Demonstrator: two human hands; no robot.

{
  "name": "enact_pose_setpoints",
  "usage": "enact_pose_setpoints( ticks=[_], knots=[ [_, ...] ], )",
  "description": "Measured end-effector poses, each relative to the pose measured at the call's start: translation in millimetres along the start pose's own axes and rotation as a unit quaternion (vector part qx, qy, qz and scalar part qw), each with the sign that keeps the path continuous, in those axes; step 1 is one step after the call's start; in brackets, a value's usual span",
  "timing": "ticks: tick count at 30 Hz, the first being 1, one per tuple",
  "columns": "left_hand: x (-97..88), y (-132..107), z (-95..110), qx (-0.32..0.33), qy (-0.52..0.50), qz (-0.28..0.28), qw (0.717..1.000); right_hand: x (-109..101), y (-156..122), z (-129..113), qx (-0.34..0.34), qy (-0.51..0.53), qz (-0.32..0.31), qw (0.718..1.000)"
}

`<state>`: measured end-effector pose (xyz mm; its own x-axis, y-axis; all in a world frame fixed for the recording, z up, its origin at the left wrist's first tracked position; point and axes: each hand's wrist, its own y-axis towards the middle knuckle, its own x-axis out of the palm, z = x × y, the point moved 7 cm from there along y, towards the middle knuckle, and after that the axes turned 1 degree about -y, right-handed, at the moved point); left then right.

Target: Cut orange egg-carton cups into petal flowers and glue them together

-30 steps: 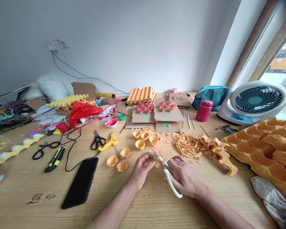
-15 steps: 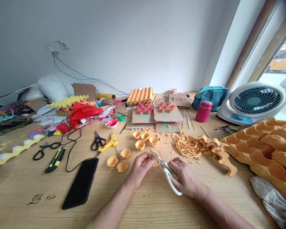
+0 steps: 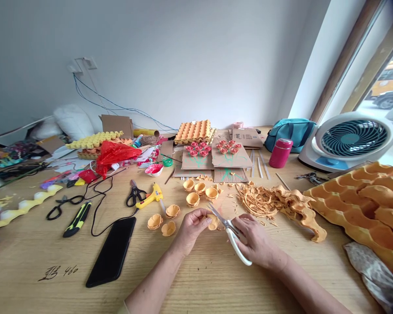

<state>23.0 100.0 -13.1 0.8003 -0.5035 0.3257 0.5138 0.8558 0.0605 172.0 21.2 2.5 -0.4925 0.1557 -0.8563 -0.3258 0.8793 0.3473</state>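
White-and-teal fan (image 3: 352, 138) at right. Blue-green bag (image 3: 299, 137) just left of it, pink flask (image 3: 280, 153) nearer. Black phone (image 3: 111, 253) flat, near left. Crumpled red plastic bag (image 3: 116, 158) farther, left.

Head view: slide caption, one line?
Left hand holds an orange egg-tray cutout; right hand holds white-handled scissors beside it.

White-handled metal scissors (image 3: 228, 225) slant close beside a small, curved, thin orange piece (image 3: 213, 223).

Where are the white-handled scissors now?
Head view, lower, right of centre: the white-handled scissors are in the right hand, blades beside the orange piece in the left hand.
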Motion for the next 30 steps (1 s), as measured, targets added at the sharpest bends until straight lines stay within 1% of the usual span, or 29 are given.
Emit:
enact_pose_setpoints(
  ticks=[10,19,23,26,28,30],
  knots=[
    [2.1,-0.7,2.9,0.012,0.034,-0.015,0.999,-4.6,-0.3,-6.1,-0.024,-0.032,-0.004,0.999],
    [11.5,-3.4,15.2,0.022,0.066,-0.038,0.997,-7.1,-0.7,-6.8,-0.030,-0.025,-0.002,0.999],
    [10.5,-3.4,17.4,0.027,0.086,-0.034,0.995,-4.7,-3.0,-5.9,-0.045,-0.011,-0.001,0.999],
    [9.6,-3.0,17.0,0.028,0.072,-0.040,0.996,-3.0,-4.4,-4.6,-0.056,0.003,0.004,0.998],
    [9.2,-2.6,16.5,0.025,0.064,-0.041,0.997,-2.4,-4.1,-3.5,-0.053,0.012,0.006,0.999],
    [7.5,-2.0,15.6,0.019,0.064,-0.027,0.997,-1.5,-2.3,-0.3,-0.027,0.021,0.004,0.999]
  ],
)
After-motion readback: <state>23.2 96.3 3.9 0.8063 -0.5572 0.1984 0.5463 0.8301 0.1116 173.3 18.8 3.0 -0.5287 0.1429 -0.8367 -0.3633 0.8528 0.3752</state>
